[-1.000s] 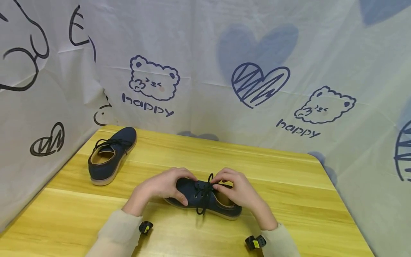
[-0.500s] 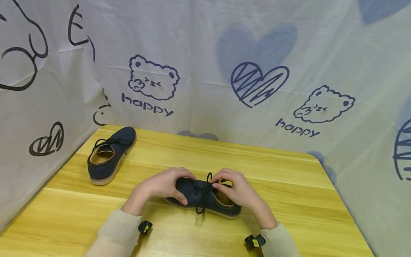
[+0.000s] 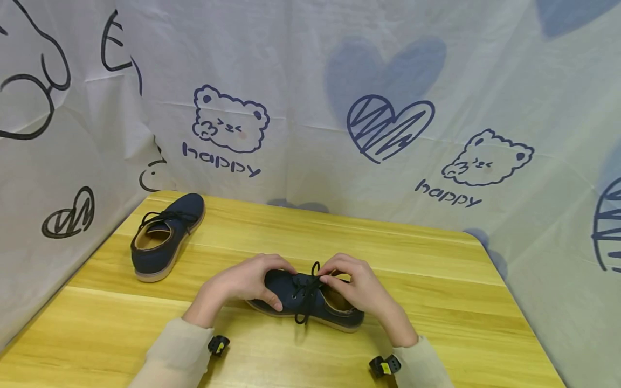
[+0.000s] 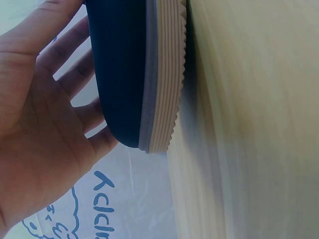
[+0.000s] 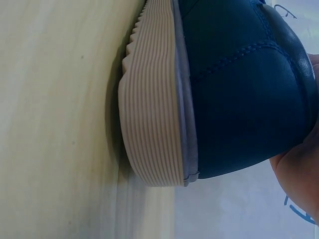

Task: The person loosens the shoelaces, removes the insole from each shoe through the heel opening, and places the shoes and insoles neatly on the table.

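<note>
Navy cloth and a pale ribbed sole make up the shoe [image 3: 305, 299] we work on, which sits near the front edge of the table [image 3: 436, 345], about midway along it, toe toward our left. Our left hand [image 3: 245, 280] curls over the toe, thumb on the near side, fingers arched across the top, holding it down. Our right hand [image 3: 356, 285] pinches the black lace [image 3: 308, 293] just above the eyelets, where a small loop stands up; one loose end hangs down the near side of the shoe.

We judge the shoe light and fairly stiff in the sole, soft in the upper, so the toe and heel are good places to steady it. The lace is thin and limp, best taken close to the knot between fingertips.

Farther off, a second shoe [image 3: 165, 234] rests by the far left corner, laces tied. A printed cloth [image 3: 310, 108] hangs behind the table.
</note>
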Tool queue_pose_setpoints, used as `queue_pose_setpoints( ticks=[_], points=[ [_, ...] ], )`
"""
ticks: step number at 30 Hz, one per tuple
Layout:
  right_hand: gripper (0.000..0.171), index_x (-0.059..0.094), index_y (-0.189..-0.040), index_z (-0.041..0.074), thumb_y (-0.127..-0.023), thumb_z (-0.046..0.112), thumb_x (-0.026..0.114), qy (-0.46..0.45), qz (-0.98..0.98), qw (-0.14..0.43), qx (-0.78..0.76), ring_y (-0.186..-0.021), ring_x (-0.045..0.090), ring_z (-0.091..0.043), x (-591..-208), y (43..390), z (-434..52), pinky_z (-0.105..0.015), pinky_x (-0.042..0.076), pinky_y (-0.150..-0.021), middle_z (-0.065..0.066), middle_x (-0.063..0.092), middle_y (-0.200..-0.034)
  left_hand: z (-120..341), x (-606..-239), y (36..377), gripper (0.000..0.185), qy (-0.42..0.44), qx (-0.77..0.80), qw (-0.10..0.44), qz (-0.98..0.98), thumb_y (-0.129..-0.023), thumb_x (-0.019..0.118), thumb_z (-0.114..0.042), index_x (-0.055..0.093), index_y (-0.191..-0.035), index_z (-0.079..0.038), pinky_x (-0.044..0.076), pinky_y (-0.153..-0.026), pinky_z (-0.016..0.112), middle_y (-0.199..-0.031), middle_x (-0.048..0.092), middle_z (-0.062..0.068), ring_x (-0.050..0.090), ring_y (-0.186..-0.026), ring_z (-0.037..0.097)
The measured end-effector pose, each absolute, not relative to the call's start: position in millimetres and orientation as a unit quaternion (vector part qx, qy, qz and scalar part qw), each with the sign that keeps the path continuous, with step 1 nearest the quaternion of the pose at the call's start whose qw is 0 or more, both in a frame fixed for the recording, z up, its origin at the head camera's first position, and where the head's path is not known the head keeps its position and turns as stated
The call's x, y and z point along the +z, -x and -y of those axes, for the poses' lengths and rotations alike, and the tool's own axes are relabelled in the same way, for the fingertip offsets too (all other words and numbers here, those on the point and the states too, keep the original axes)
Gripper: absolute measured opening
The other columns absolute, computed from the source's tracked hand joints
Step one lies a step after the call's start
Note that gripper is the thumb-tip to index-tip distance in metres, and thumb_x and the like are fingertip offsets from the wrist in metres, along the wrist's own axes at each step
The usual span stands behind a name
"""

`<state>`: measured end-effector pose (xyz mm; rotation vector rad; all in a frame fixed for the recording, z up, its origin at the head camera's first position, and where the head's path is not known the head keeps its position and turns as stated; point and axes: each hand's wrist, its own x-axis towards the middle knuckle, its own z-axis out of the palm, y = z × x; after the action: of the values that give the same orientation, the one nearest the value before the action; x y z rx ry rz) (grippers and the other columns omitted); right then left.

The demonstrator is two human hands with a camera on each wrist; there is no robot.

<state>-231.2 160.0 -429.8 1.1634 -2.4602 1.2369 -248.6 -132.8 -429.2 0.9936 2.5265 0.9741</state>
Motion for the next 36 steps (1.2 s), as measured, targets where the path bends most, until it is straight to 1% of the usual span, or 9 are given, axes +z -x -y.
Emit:
queue_pose_setpoints(
  ticks=[9, 14, 21, 26, 36],
  points=[
    [0.013, 0.077, -0.106, 0.013, -0.098, 0.004, 0.071, -0.399, 0.815, 0.104, 0.407, -0.094, 0.069, -0.014, -432.2, 231.3, -159.6, -0.031, 0.06, -0.081, 0.001, 0.071, -0.104, 132.0, -429.6, 248.3, 0.068, -0.339, 0.337, 0.128, -0.869, -0.074, 0.097, -0.027, 0.068, -0.135, -0.017, 0.047, -0.107, 0.049, -0.136, 0.064, 0.0, 0.057, -0.128, 0.028],
    [0.012, 0.077, -0.105, 0.012, -0.098, 0.004, 0.071, -0.403, 0.811, 0.116, 0.407, -0.093, 0.069, -0.015, -433.3, 231.7, -158.9, -0.03, 0.06, -0.08, 0.0, 0.072, -0.103, 131.8, -429.1, 247.8, 0.068, -0.339, 0.339, 0.129, -0.868, -0.074, 0.097, -0.027, 0.068, -0.135, -0.017, 0.047, -0.106, 0.049, -0.136, 0.064, 0.0, 0.057, -0.127, 0.028],
    [0.014, 0.076, -0.105, 0.009, -0.097, 0.0, 0.071, -0.419, 0.8, 0.141, 0.407, -0.091, 0.07, -0.017, -430.4, 229.0, -156.3, -0.029, 0.06, -0.08, -0.002, 0.071, -0.103, 131.8, -426.5, 246.2, 0.067, -0.34, 0.34, 0.129, -0.868, -0.075, 0.096, -0.027, 0.068, -0.135, -0.018, 0.048, -0.105, 0.049, -0.136, 0.064, 0.0, 0.057, -0.127, 0.028],
    [0.013, 0.076, -0.105, 0.007, -0.097, -0.001, 0.071, -0.42, 0.799, 0.146, 0.406, -0.091, 0.07, -0.017, -430.4, 229.6, -155.5, -0.029, 0.06, -0.079, -0.003, 0.071, -0.102, 132.5, -426.1, 245.8, 0.067, -0.344, 0.334, 0.124, -0.869, -0.075, 0.096, -0.029, 0.069, -0.135, -0.018, 0.048, -0.104, 0.05, -0.136, 0.064, 0.001, 0.058, -0.126, 0.03],
    [0.012, 0.076, -0.104, 0.007, -0.097, 0.0, 0.071, -0.412, 0.804, 0.148, 0.402, -0.091, 0.069, -0.015, -433.9, 232.7, -156.0, -0.029, 0.06, -0.079, 0.0, 0.071, -0.103, 133.2, -426.4, 246.0, 0.067, -0.34, 0.338, 0.127, -0.868, -0.075, 0.096, -0.028, 0.068, -0.135, -0.018, 0.048, -0.105, 0.05, -0.136, 0.065, 0.001, 0.057, -0.127, 0.029]
  ],
)
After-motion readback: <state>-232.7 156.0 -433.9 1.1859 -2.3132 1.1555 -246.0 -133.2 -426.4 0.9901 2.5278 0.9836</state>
